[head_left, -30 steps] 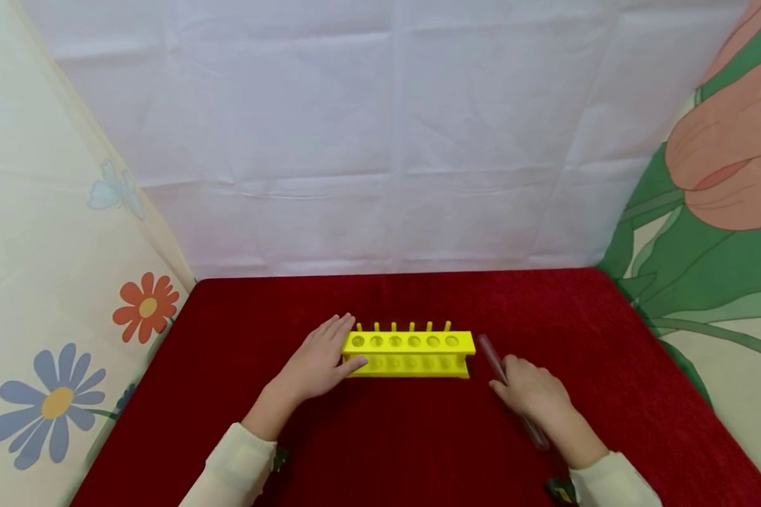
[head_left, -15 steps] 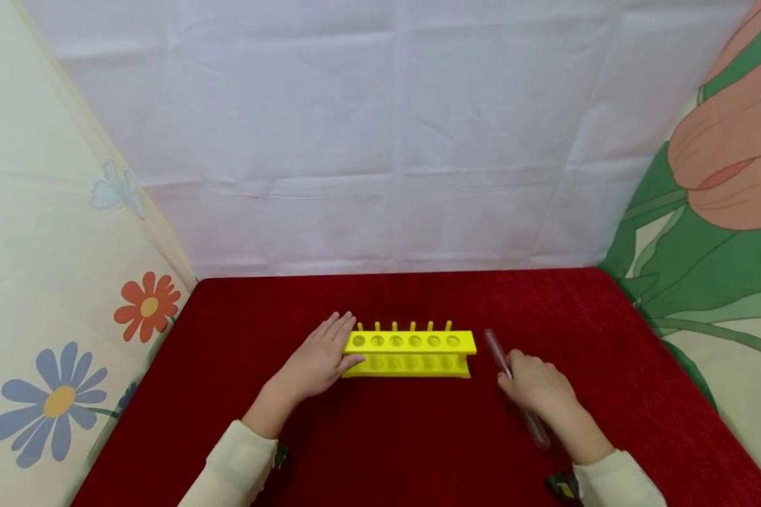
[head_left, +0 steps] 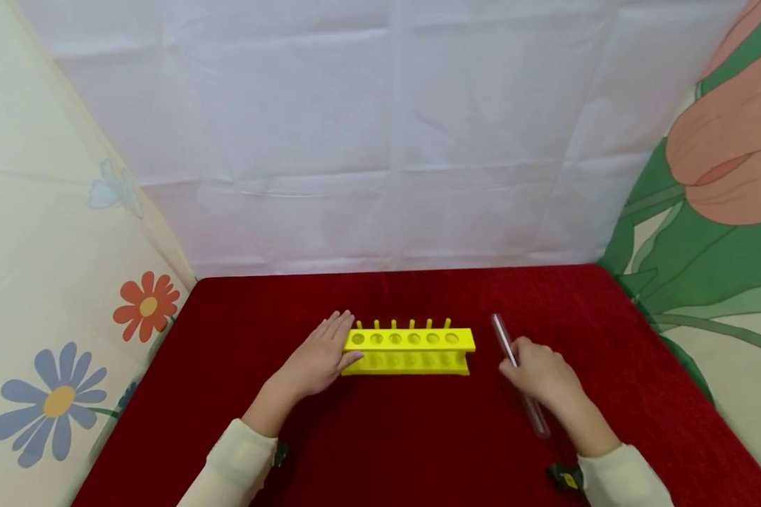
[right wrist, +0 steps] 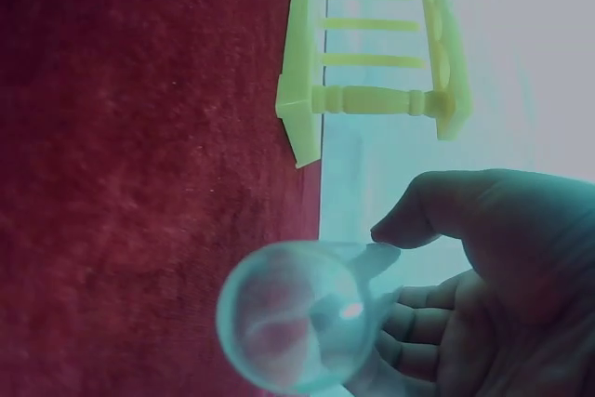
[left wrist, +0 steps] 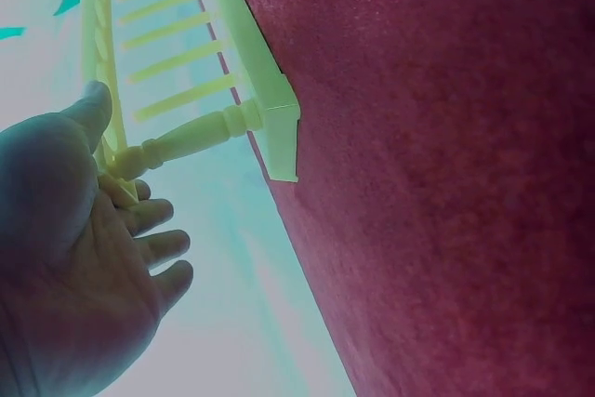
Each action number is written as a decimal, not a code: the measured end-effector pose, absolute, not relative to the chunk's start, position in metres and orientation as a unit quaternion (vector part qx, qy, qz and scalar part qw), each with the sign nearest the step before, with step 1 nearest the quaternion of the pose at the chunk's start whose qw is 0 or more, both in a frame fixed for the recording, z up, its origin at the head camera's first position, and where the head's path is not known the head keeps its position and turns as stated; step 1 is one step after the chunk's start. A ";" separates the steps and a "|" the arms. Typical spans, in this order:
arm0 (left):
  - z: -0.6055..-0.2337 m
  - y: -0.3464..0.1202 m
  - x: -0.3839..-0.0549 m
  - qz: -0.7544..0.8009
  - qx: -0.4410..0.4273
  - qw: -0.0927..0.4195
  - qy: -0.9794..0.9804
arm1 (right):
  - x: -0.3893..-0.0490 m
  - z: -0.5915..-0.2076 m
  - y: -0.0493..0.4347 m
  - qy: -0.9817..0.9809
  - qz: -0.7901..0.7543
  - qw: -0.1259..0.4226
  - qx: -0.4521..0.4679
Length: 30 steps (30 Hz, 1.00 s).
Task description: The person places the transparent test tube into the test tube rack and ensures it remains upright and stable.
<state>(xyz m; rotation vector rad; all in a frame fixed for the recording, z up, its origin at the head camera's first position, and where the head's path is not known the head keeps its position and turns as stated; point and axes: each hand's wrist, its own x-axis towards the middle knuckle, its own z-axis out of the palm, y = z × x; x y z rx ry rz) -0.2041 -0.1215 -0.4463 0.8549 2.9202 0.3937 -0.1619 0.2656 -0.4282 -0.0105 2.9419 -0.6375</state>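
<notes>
A yellow test tube rack point(head_left: 409, 340) stands upright on the red cloth, a row of round holes along its top and pegs behind them. My left hand point(head_left: 317, 360) holds the left end of its top plate, thumb at the front and fingers behind, as the left wrist view of the rack point(left wrist: 244, 44) also shows. To the right of the rack, apart from it, my right hand point(head_left: 541, 373) grips a clear test tube point(head_left: 536, 417) round its middle. The tube slants, its far end leaning left. Its rounded end faces the camera in the right wrist view, where the fingers point(right wrist: 414, 323) are partly hidden behind it.
Red velvety cloth point(head_left: 412, 451) covers the table. A white sheet point(head_left: 380, 141) hangs along the back edge. Flower-printed cloths stand at the left point(head_left: 32, 267) and right point(head_left: 735, 282) sides.
My right hand has moved slightly to the right and away from me with the test tube, whose far end now sits further from the rack. The left hand and rack have stayed in place.
</notes>
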 end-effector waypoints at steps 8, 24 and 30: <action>-0.446 -0.121 -0.202 0.134 0.277 0.032 0.951 | -0.163 -0.420 0.265 0.971 -0.231 0.055 0.007; -0.447 -0.120 -0.203 0.138 0.275 0.032 0.951 | -0.160 -0.400 0.259 0.962 -0.271 -0.034 -0.009; -0.447 -0.120 -0.202 0.140 0.273 0.031 0.951 | -0.158 -0.393 0.254 0.959 -0.277 -0.061 -0.009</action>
